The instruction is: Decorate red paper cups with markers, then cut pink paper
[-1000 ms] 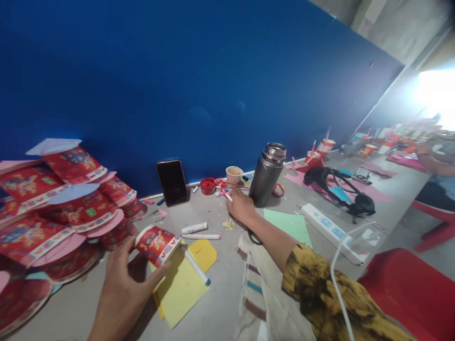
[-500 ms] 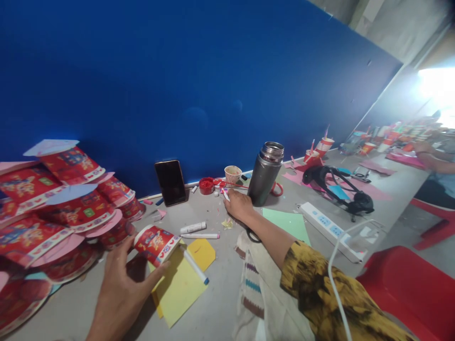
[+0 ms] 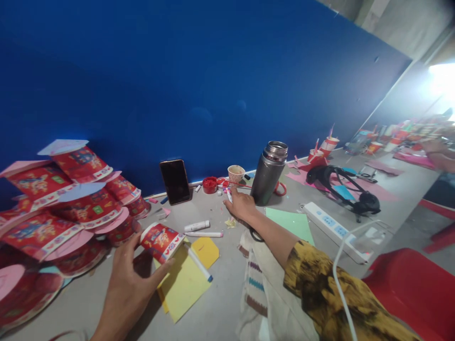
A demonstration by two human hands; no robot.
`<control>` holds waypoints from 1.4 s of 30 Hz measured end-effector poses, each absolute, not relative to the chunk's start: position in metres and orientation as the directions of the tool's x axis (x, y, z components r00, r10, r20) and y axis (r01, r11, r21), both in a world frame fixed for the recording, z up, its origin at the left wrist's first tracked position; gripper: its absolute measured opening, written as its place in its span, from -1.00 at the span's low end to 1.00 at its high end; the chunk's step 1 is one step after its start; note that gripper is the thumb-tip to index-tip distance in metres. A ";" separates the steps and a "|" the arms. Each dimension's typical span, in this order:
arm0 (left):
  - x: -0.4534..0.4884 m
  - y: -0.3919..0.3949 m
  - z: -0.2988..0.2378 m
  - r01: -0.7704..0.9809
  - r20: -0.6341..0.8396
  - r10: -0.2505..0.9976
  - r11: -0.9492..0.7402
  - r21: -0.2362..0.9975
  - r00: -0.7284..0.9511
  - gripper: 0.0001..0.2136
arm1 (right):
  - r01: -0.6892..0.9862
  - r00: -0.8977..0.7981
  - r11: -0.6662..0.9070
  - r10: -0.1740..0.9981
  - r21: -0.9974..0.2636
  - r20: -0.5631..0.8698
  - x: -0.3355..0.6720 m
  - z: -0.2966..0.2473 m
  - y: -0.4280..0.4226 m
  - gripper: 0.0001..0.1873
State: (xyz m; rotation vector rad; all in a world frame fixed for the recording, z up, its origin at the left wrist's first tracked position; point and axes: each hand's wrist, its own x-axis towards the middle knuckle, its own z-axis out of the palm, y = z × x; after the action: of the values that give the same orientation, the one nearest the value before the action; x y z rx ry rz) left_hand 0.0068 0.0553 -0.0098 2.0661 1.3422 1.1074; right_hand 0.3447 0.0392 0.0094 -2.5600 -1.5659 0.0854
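1. The left hand [image 3: 130,279] is grasping the red printed paper cup [image 3: 162,242] between the thumb and the other fingers; the cup is tilted above the yellow paper [image 3: 186,286], and its inside cannot be seen.
2. The right hand [image 3: 242,207] reaches to the far side of the table [image 3: 220,308]. A slim white marker [image 3: 229,195] is between its index fingertip and its thumb, but one cannot tell whether they press on it; the other fingers are hidden.
3. At the left, the stack of red cups [image 3: 85,208] is cut off by the picture edge. Sheets of pink and pale blue paper lie between its layers and on its top, so the cup interiors are hidden.
4. At the bottom left, a thin curved object [image 3: 67,334] is cut off and hard to make out.
5. At the right edge, another person's hand [image 3: 432,144] is blurred.
6. The small round red tub [image 3: 209,186] contains something red.
7. Beside it, the patterned paper cup [image 3: 236,176] stands upright with its mouth upward; the content is too small to recognise.
8. The grey metal flask [image 3: 268,177] has its mouth uncovered, but its inside is not visible.
9. Further right, sticks rise from the red-and-white cups [image 3: 329,146].
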 end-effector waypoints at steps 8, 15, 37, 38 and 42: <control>0.005 0.055 -0.011 0.543 0.357 0.904 -0.427 0.722 0.237 -0.24 | 0.883 0.464 -0.454 0.883 -0.121 0.069 0.344 0.012 0.036 -0.34; 0.006 0.053 -0.008 0.551 0.357 0.905 -0.425 0.719 0.233 -0.20 | 0.884 0.466 -0.459 0.880 -0.086 0.094 0.341 0.014 0.033 -0.31; 0.010 0.044 0.000 0.210 0.370 0.862 -0.456 0.865 0.347 -0.21 | 0.949 -0.201 0.174 0.976 -0.263 -0.080 0.271 0.065 -0.017 -0.34; 0.009 0.044 0.002 0.230 0.392 0.847 -0.487 0.843 0.358 -0.22 | 0.954 -0.224 0.199 0.970 -0.224 -0.094 0.266 0.067 -0.023 -0.43; 0.006 0.046 0.009 0.267 0.428 0.821 -0.539 0.799 0.377 -0.22 | 0.948 -0.307 0.279 0.929 -0.154 -0.204 0.244 0.070 -0.048 -0.71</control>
State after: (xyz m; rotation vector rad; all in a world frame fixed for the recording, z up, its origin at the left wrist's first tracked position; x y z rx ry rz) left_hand 0.0060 0.0461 0.0094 2.0078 0.9340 1.1284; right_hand 0.2438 -0.0482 0.0697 -1.8903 -2.5710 0.3973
